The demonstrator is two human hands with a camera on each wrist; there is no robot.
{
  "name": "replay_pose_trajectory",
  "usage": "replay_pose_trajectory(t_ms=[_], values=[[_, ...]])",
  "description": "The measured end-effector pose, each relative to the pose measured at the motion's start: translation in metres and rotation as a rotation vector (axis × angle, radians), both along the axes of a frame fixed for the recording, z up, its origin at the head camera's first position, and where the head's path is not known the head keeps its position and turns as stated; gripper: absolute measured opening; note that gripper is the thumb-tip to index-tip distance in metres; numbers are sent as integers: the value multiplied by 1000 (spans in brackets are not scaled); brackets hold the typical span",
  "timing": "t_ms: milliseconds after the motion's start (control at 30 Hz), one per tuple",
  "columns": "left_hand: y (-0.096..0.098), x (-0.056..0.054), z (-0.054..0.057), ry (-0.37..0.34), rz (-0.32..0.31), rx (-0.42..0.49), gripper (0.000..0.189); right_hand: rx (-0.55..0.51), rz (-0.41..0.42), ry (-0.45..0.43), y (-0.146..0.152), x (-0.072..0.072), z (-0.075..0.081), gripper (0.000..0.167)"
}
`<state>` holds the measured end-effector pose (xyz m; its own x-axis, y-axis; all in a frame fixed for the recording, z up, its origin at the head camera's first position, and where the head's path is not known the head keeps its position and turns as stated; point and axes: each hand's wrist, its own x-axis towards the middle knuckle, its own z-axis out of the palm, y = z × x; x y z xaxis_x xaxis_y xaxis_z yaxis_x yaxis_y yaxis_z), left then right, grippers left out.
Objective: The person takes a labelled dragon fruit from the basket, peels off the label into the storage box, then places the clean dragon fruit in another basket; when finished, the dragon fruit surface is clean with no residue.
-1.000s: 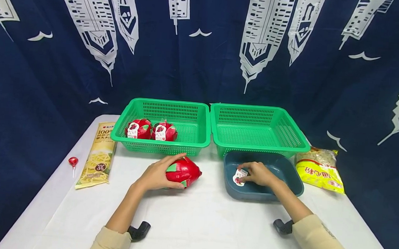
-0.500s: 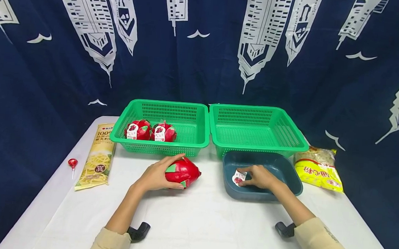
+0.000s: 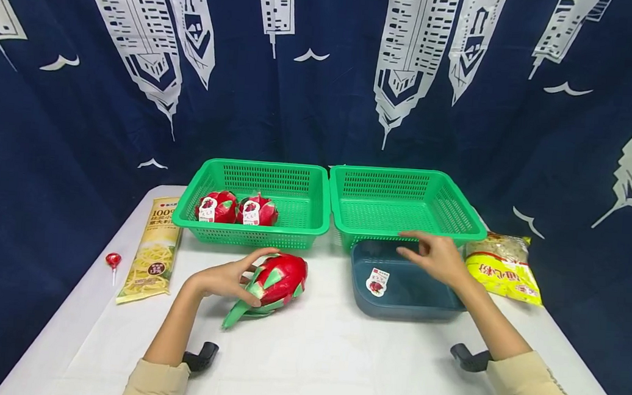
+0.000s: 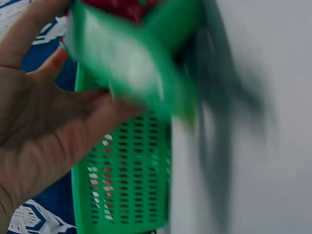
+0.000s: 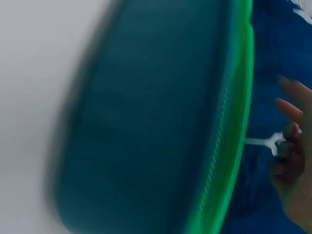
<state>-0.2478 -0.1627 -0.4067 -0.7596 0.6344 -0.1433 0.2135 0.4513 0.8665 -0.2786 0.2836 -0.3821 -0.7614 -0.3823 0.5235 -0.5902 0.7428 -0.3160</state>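
Observation:
My left hand (image 3: pixel 227 280) grips a large red dragon fruit (image 3: pixel 285 276) with green scales and a green stem, fingers over its top and thumb at its near side. In the left wrist view its green scales (image 4: pixel 126 63) are blurred beside the thumb. My right hand (image 3: pixel 438 258) holds nothing, thumb and forefinger apart, over the back right of the dark blue basin (image 3: pixel 404 311). A white label sticker (image 3: pixel 378 282) with a dragon fruit picture lies inside the basin at its left. In the right wrist view the right hand (image 5: pixel 297 146) is at the right edge.
Two labelled dragon fruits (image 3: pixel 217 207) sit in the left green basket (image 3: pixel 253 235). The right green basket (image 3: pixel 386 211) stands behind the basin. A noodle packet (image 3: pixel 152 250) and a red lollipop (image 3: pixel 113 260) lie at left, a yellow bag (image 3: pixel 503 269) at right.
My right hand has let go of the sticker and risen back and right. My left hand has moved left, and the dragon fruit has turned, its green stem now showing toward the near left.

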Motion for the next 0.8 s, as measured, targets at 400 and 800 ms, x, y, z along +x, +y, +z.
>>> replay_pose_trajectory(t_ms=[400,800], values=[[10,9,0,-80,148,141,99,-18,-362,-260,85,-31,19,97],[106,-45,120,2,36,389,93,-94,-368,-506,104,-40,-10,103]])
